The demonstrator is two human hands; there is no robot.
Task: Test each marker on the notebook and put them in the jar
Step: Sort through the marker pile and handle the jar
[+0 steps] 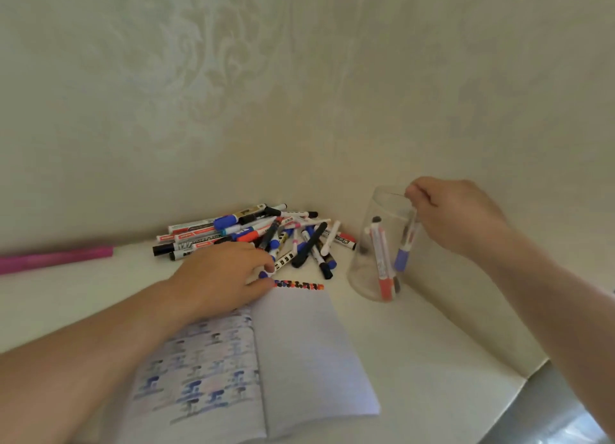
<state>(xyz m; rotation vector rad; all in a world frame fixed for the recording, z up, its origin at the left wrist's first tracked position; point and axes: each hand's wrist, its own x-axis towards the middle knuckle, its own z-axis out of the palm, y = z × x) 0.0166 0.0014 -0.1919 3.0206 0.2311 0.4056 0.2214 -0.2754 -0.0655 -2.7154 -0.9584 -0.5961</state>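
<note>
Two bare forearms reach in from the bottom edge over a cream table [416,350]. Nearest, at 6 o'clock, an open notebook [299,353] lies flat, its left page covered in blue and dark test marks, its right page blank but for a row of coloured marks [298,284] along the top. The left hand [226,274] rests on the notebook's top edge, fingers curled, pinching a small blue-and-white marker [266,273] at its fingertips. At 3 o'clock from it stands a clear jar [382,244] holding several markers, red and blue among them. The right hand [456,210] is over the jar's rim, fingertips pinched on the blue-capped marker [407,244] hanging inside. Farther back, at 12 o'clock from the notebook, a pile of markers [259,235] lies against the wall; a pink strip [56,259] lies at 9 o'clock
</note>
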